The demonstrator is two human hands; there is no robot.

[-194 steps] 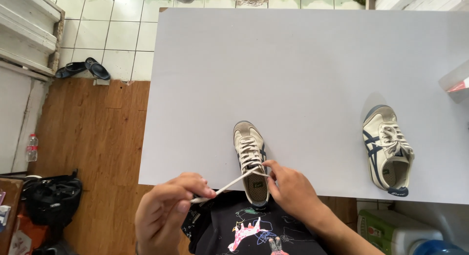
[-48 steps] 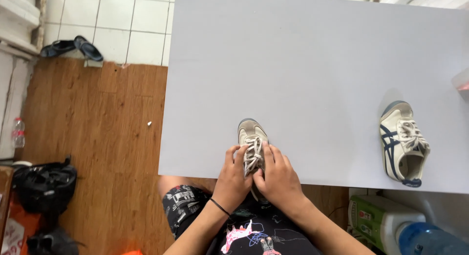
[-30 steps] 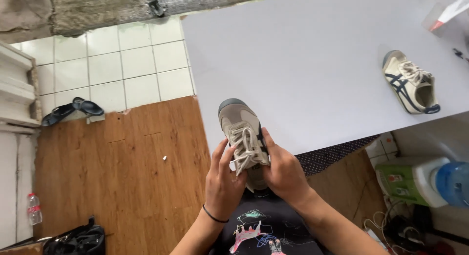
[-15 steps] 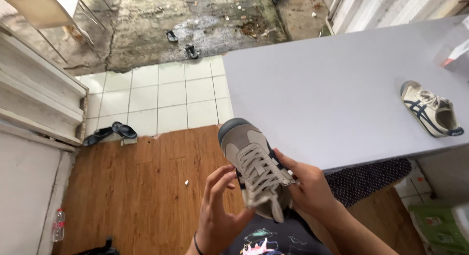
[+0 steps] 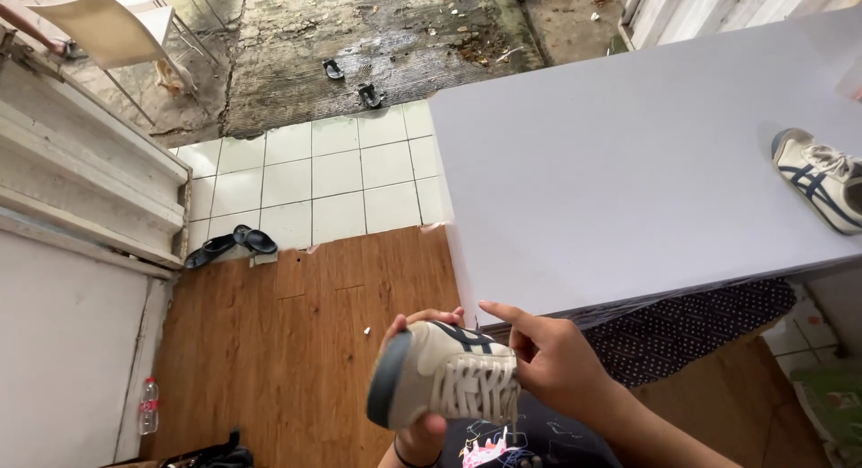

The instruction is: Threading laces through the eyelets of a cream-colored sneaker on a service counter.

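Both hands hold beige laced sneaker [image 5: 444,385] off table [image 5: 628,181]: left hand [image 5: 415,432] wraps beneath, right hand [image 5: 548,371] grips side, forefinger extended.

Most of your counter [image 5: 611,172] lies open; only the second sneaker [image 5: 822,188] blocks the right edge, well apart from the near-left corner.

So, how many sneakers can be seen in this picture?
2. One sneaker is held off the table between the left hand and right hand. The other sneaker lies on the white table, partly cut by the right edge.
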